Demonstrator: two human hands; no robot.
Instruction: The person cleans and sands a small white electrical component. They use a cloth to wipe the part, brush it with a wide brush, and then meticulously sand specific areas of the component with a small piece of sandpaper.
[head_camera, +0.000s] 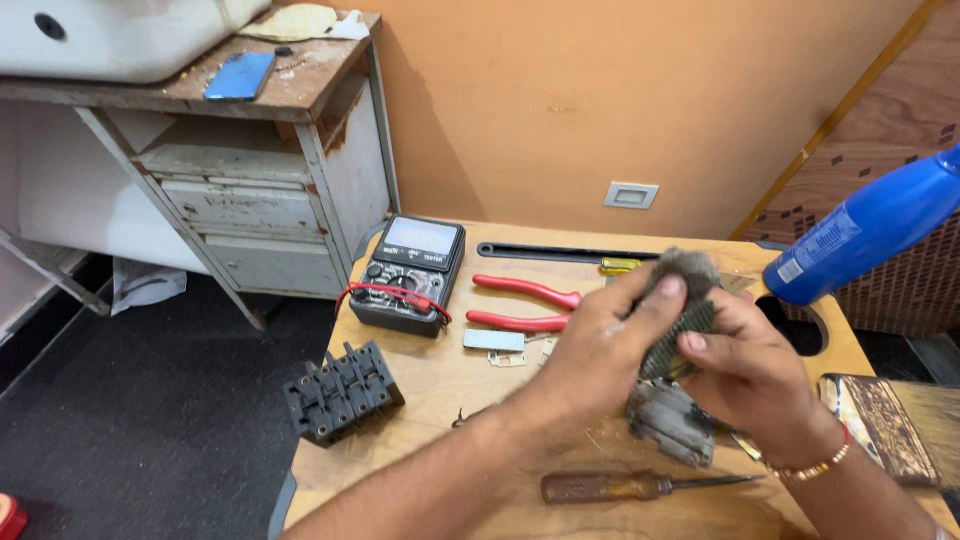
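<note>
Above a small wooden table (420, 390), both my hands hold one dark, ridged, dusty part (682, 330). My left hand (600, 345) grips its top and left side with thumb and fingers. My right hand (750, 365) cups it from the right and below. Just under the hands a grey metal part (668, 420) lies on the table. A screwdriver with a brown wooden handle (620, 486) lies near the table's front edge.
On the table: a black multimeter (410, 272) with red leads, red-handled pliers (520, 305), a black terminal block (340, 392), a small white strip (493, 340), a blue bottle (865, 235) and a paintbrush (885, 425) at right. An old grey cabinet (250, 180) stands at back left.
</note>
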